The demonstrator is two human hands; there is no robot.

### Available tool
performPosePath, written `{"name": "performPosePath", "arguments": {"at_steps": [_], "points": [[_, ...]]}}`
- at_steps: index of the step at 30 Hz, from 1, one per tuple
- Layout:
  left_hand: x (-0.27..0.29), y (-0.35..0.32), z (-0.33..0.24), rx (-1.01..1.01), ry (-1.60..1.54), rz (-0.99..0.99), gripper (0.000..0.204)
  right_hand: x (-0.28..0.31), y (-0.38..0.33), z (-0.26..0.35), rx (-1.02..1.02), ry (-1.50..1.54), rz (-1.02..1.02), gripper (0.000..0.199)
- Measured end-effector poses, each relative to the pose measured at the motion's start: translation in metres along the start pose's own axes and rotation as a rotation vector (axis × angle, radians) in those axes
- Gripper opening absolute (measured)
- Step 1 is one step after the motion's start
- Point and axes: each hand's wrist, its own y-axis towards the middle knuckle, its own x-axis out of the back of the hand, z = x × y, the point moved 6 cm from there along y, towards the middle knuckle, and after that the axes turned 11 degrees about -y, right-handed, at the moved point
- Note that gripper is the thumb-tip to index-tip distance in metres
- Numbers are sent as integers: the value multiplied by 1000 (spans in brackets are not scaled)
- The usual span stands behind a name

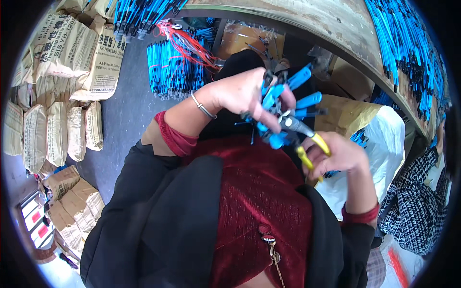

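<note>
My left hand [245,93] is closed round a cluster of blue plastic sticks with black ends [309,100], which fan out in several directions in front of my chest. In my right hand [340,154] is a pair of cutting pliers with yellow handles [314,139]. Its grey jaws reach in among the blue pieces, close to my left fingers. Whether the jaws are closed on anything cannot be made out. My fingers hide the middle of the cluster.
Blue stick bundles [175,69] stand on the floor beside red and white strands [185,41]. More sticks [408,48] lie on the wooden table [307,17]. A white sack [386,139] is at my right, near a person in patterned clothing [415,206]. Brown paper sacks [62,129] line the left.
</note>
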Motion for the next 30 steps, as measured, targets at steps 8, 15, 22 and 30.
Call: {"name": "performPosePath", "arguments": {"at_steps": [8,15,22,30], "points": [[-3,1,-1,-110,3,29,38,15,-6,21,315,-519,-571,61],[-3,17,5,20,22,20,40,-16,6,-39,-52,167,-7,70],[9,10,1,-96,27,-11,40,15,0,-2,300,-180,-427,65],[-2,11,-4,-159,-17,102,36,-19,13,-51,17,340,285,77]]}}
